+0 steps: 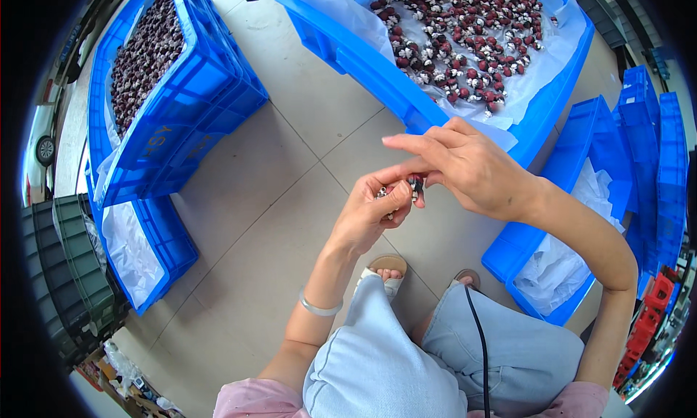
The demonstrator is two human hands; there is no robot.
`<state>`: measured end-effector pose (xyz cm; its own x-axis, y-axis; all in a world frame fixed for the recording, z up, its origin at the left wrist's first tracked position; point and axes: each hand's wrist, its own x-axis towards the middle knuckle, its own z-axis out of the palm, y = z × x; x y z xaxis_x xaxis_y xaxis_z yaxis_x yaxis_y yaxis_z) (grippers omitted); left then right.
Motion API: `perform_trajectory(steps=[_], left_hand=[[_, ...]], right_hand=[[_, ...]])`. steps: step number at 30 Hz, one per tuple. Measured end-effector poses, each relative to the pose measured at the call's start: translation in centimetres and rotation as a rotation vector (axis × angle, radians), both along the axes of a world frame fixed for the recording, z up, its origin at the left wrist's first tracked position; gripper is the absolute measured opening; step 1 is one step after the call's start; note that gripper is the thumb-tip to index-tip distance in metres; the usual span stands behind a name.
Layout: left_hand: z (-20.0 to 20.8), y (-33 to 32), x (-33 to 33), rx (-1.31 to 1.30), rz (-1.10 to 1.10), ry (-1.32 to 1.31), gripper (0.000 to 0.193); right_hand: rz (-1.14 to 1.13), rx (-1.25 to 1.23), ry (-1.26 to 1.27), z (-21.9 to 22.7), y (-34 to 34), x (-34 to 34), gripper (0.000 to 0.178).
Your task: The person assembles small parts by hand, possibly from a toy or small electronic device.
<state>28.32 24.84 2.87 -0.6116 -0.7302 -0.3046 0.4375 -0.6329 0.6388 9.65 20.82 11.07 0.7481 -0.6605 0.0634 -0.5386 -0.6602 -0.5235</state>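
Observation:
In the middle of the view, my left hand (372,211) is closed, its thumb and index finger pinching a small dark piece (416,183) with red and white on it. Several tiny white-and-black pieces (382,193) show between its fingers; their kind is too small to tell. My right hand (468,167) is up against it from the right, its index finger stretched out to the left and its thumb beside the dark piece. Ahead, a large blue crate (348,59) lined with white sheeting holds many small round dark red and white pieces (465,44).
Stacked blue crates (210,77) at the left hold many small dark reddish pieces (149,59). Below them is a blue crate (170,236) with white lining. Further blue crates (508,262) stand at the right. Dark green crates (76,251) are at the far left. A black cable (481,338) crosses my lap.

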Motion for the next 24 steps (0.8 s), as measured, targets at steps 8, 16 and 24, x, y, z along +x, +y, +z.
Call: perform_trajectory(steps=[8, 16, 24], left_hand=[[-1.1, 0.4, 1.9, -0.017, 0.147, -0.07, 0.043], [-1.5, -0.1, 0.8, -0.013, 0.119, -0.069, 0.041], [-1.8, 0.1, 0.1, 0.003, 0.075, -0.068, 0.04]], right_hand=[[-0.368, 0.06, -0.298, 1.1, -4.5, -2.3, 0.036], [-0.358, 0.256, 0.07, -3.3, -7.3, -7.1, 0.026], [-0.233, 0.283, 0.222, -5.7, -7.3, -7.8, 0.031]])
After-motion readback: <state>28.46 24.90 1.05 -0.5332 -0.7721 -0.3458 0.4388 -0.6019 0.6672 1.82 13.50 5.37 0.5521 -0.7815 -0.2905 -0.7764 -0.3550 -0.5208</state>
